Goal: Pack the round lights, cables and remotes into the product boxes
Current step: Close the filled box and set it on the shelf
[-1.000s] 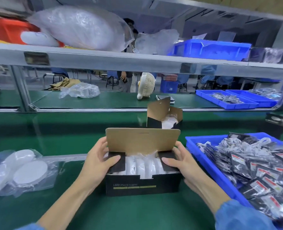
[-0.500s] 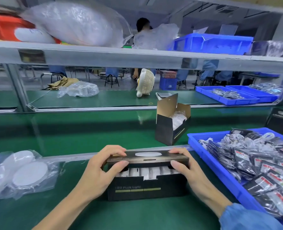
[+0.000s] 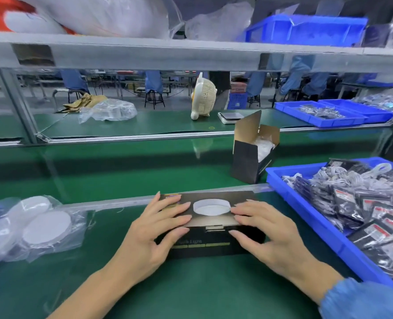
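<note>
While both flat hands, left hand (image 3: pixel 155 229) and right hand (image 3: pixel 263 229), press the product box (image 3: pixel 210 226) lid down, a second box (image 3: pixel 252 155) behind stands open, unfinished.

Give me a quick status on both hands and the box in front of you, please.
Left hand and right hand flat, fingers pressing the lid. Product box lid down, tab at the front slot. Nothing in the way; second box open behind.

Box lettering (image 3: pixel 192 241) part-covered by left hand (image 3: pixel 149 233), blue tray (image 3: pixel 306 217) cut off at right edge
</note>
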A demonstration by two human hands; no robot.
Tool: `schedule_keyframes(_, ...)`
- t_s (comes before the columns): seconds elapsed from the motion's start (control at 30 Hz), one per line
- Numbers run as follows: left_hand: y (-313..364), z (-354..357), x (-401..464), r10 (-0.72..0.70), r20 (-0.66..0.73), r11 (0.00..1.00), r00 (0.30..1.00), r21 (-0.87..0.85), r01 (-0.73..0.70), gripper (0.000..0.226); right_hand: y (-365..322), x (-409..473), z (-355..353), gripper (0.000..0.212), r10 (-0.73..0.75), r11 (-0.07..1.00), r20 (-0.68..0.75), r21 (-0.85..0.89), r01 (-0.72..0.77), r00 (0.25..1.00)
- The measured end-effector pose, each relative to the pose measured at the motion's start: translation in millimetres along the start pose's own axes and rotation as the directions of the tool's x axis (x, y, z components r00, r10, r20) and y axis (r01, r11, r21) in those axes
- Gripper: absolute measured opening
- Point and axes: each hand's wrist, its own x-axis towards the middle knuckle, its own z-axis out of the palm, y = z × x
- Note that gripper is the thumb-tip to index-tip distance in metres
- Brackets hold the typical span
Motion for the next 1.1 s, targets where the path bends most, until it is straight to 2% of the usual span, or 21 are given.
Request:
schedule_keyframes(0.07, 1, 2, 0, 0.005, -0.028, 1.0, 1.0, 0.002, -0.005, 0.028, -6, 2, 0, 0.022, -0.027, 0.998, 0.01, -0.048, 0.028, 1.0)
schedule_keyframes(0.2, 1, 3, 0, -0.006, -0.035, 1.0, 0.999, -0.004, 0.006, 0.027, -20, 14, 15, 0.015, -0.229, 0.954, 0.072, -0.181, 0.239, 0.971)
schedule_keyframes(0.33, 2, 3, 0, -0.023, -0.033, 1.0, 0.999, -0.004, 0.023, 0.028, -22, 27, 19, 0.026, -0.238, 0.886, 0.195, -0.358, 0.295, 0.952)
schedule_keyframes(0.53, 2, 4, -1, -0.042, -0.049, 0.999, 0.998, -0.021, 0.041, 0.029, -18, 21, 16, 0.017, -0.308, 0.914, 0.198, -0.211, 0.347, 0.931)
schedule_keyframes(0.6, 3, 6, -2, -0.044, -0.051, 0.999, 0.998, -0.014, 0.043, 0.029, -20, 23, 16, 0.016, -0.157, 0.976, 0.178, -0.125, 0.18, 0.971)
schedule_keyframes(0.63, 3, 7, -2, -0.043, -0.057, 0.999, 0.997, -0.015, 0.042, 0.029, -21, 26, 15, 0.014, -0.011, 0.999, 0.183, -0.044, 0.019, 0.983)
schedule_keyframes(0.7, 4, 8, -1, -0.038, -0.069, 0.999, 0.997, -0.004, 0.037, 0.03, -18, 35, 13, 0.011, 0.277, 0.947, 0.257, 0.092, -0.309, 0.926)
schedule_keyframes(0.73, 4, 9, -1, -0.036, -0.066, 0.999, 0.997, 0.01, 0.037, 0.031, -16, 40, 13, 0.014, 0.356, 0.915, 0.291, 0.085, -0.394, 0.888)
schedule_keyframes(0.83, 2, 14, 1, -0.016, -0.057, 0.986, 0.998, 0.162, 0.025, 0.043, -9, 64, 11, 0.019, 0.379, 0.919, 0.398, -0.051, -0.392, 0.836)
schedule_keyframes(0.9, -2, 22, 3, 0.027, -0.081, 0.941, 0.996, 0.338, 0.002, 0.049, 8, 93, 3, 0.014, 0.347, 0.915, 0.589, -0.039, -0.402, 0.73)
schedule_keyframes(0.93, -4, 26, 3, 0.039, -0.105, 0.916, 0.994, 0.401, 0.006, 0.047, 25, 107, -1, 0.008, 0.375, 0.897, 0.614, -0.053, -0.438, 0.694)
schedule_keyframes(0.97, -7, 32, 3, 0.057, -0.134, 0.898, 0.989, 0.439, 0.008, 0.042, 49, 122, -6, 0.006, 0.456, 0.877, 0.538, -0.133, -0.463, 0.709)
schedule_keyframes(1.0, -11, 37, 5, 0.078, -0.165, 0.89, 0.983, 0.456, 0.005, 0.036, 77, 136, -12, 0.009, 0.561, 0.827, 0.378, -0.275, -0.49, 0.736)
schedule_keyframes(1.03, -15, 41, 10, 0.093, -0.191, 0.883, 0.977, 0.468, 0.008, 0.031, 106, 146, -20, 0.012, 0.637, 0.726, 0.153, -0.448, -0.522, 0.756)
schedule_keyframes(1.07, -20, 44, 18, 0.09, -0.21, 0.873, 0.973, 0.488, 0.025, 0.028, 133, 149, -25, 0.024, 0.675, 0.604, -0.037, -0.547, -0.58, 0.737)
schedule_keyframes(1.1, -26, 46, 28, 0.063, -0.225, 0.852, 0.972, 0.52, 0.065, 0.025, 159, 147, -28, 0.042, 0.728, 0.517, -0.115, -0.556, -0.651, 0.676)
